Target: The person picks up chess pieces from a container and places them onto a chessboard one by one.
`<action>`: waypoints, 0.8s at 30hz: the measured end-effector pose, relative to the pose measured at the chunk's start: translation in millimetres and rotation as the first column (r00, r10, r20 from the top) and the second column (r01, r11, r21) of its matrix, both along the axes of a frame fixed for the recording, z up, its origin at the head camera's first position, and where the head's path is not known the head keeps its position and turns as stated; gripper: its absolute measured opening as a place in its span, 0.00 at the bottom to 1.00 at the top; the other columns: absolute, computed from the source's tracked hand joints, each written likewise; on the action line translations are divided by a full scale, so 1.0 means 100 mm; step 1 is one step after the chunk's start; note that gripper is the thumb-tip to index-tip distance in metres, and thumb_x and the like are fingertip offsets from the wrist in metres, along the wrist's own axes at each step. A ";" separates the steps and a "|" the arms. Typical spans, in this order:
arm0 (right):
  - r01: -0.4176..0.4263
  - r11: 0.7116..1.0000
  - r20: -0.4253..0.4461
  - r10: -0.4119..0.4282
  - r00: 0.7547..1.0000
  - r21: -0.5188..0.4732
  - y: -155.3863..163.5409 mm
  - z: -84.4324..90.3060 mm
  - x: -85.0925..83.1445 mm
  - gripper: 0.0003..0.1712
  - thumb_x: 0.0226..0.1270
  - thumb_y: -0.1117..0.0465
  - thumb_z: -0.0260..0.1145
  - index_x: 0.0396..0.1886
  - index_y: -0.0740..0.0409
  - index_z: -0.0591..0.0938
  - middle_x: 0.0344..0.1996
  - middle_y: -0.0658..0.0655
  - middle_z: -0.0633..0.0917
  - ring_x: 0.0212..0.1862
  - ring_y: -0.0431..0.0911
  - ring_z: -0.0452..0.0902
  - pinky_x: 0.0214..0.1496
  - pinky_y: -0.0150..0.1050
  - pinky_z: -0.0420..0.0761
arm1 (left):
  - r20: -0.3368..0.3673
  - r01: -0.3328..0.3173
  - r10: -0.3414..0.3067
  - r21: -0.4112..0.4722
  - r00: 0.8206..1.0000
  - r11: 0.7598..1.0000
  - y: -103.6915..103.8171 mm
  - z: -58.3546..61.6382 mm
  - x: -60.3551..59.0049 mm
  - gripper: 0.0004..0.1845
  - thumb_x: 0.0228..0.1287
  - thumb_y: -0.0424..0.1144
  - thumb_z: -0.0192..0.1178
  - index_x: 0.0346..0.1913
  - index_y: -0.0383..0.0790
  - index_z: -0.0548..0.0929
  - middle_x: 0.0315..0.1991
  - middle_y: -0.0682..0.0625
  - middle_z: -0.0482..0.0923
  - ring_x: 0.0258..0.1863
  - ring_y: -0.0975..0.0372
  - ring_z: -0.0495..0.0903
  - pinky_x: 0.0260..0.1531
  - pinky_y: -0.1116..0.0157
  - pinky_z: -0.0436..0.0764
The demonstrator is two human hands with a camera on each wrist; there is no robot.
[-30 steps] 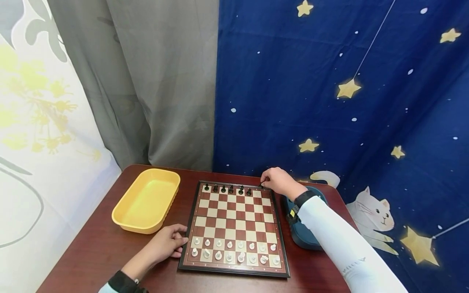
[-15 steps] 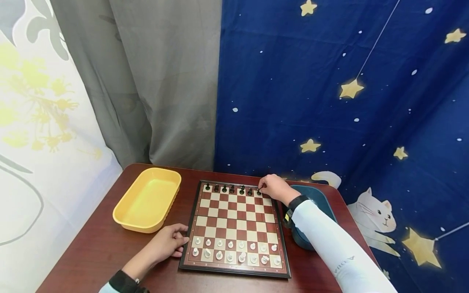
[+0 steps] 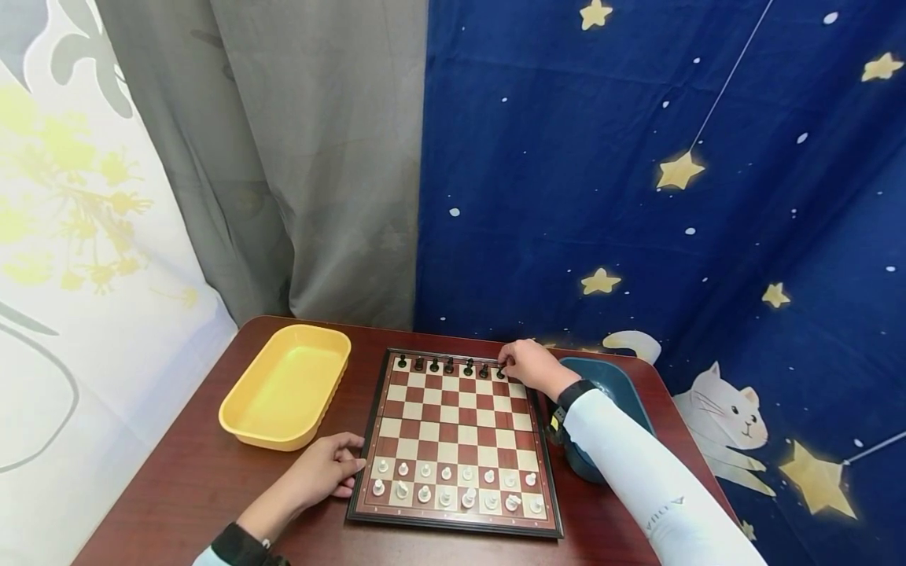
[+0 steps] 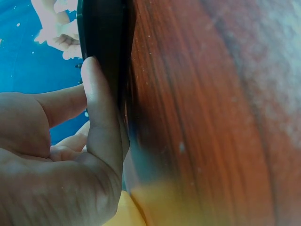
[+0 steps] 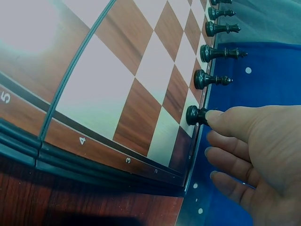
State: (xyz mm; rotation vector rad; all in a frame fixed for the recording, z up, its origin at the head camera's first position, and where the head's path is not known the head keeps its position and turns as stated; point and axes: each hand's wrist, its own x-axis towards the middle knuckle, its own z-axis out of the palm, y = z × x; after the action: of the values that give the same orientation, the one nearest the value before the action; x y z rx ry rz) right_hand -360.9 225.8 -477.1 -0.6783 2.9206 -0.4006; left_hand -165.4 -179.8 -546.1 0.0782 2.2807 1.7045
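Observation:
A red-and-cream chessboard (image 3: 447,431) lies on the table. My right hand (image 3: 532,367) reaches to its far right part, thumb and fingers pinching a black chess piece (image 5: 194,115). The base of that piece stands on a cream square of the far row, beside the corner square. Several black pieces (image 5: 202,79) line that row to its left. Two rows of white pieces (image 3: 469,498) stand along the near side. At the board's left edge rests my left hand (image 3: 322,472), thumb and fingertips touching the dark rim (image 4: 104,42).
A yellow tray (image 3: 283,385) sits to the left of the board. On the right is a dark blue bin (image 3: 614,381), partly covered by my right forearm. Curtains (image 3: 354,173) hang just behind the table's far edge.
My right hand has come from the board's far right rim slightly left and nearer, setting the black piece's base onto the far row. The left hand stays at the board's edge.

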 end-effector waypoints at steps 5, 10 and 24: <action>0.033 0.999 0.011 -0.033 0.999 -0.026 0.06 0.05 0.04 0.14 0.75 0.64 0.77 0.56 0.60 0.90 0.36 0.52 0.87 0.33 0.44 0.79 0.38 0.42 0.82 | 0.007 0.000 0.000 -0.001 1.000 1.000 0.01 0.00 0.00 0.19 0.78 0.27 0.66 0.65 0.23 0.79 0.30 0.46 0.80 0.26 0.59 0.82 0.26 0.59 0.92; 0.044 0.997 0.002 -0.044 0.999 -0.057 0.23 0.20 0.10 0.16 0.77 0.62 0.76 0.58 0.63 0.88 0.34 0.51 0.85 0.31 0.44 0.78 0.37 0.43 0.81 | 0.009 -0.001 0.002 -0.016 1.000 1.000 0.02 0.01 -0.01 0.18 0.78 0.27 0.66 0.65 0.24 0.80 0.30 0.46 0.81 0.26 0.58 0.82 0.26 0.59 0.92; 0.156 0.977 -0.013 -0.159 0.987 -0.145 1.00 0.38 0.47 0.11 0.80 0.61 0.72 0.53 0.63 0.88 0.37 0.53 0.86 0.37 0.47 0.80 0.40 0.44 0.82 | 0.004 0.005 -0.005 -0.005 1.000 1.000 -0.01 -0.01 -0.02 0.18 0.78 0.27 0.66 0.65 0.23 0.79 0.31 0.46 0.81 0.25 0.59 0.82 0.26 0.59 0.92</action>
State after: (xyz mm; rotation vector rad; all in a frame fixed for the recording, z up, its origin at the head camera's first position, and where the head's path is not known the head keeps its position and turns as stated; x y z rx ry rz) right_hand -314.1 325.6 -439.0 -0.4716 3.0013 -0.6285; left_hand -166.9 -180.8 -547.1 0.0790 2.2802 1.6949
